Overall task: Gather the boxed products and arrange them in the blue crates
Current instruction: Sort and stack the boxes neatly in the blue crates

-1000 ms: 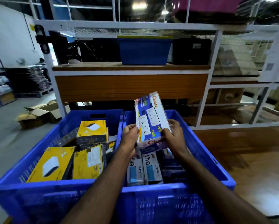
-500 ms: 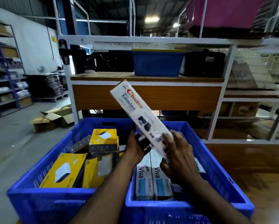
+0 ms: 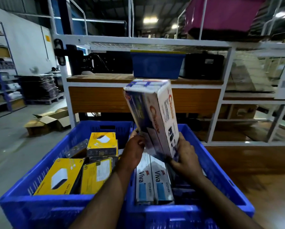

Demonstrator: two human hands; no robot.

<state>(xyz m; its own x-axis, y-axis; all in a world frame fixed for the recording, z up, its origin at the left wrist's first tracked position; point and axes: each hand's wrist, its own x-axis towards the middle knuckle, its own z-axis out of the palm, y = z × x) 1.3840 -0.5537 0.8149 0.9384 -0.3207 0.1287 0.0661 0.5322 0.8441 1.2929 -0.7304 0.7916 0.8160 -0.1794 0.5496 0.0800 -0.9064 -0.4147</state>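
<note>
Both hands, left hand [image 3: 135,149] and right hand [image 3: 186,156], grip a white Choice box [image 3: 156,116] above the right blue crate [image 3: 221,172]; wooden table [image 3: 262,164] beside, warehouse shelving [image 3: 155,42] behind.

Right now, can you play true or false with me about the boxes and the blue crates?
1. Both hands hold the white Choice box. True.
2. The yellow boxes sit in the right crate. False: they are in the left crate.
3. Two Viva boxes lie side by side in the right crate. True.
4. The held box lies flat in the crate. False: it is lifted, tilted on end.
</note>
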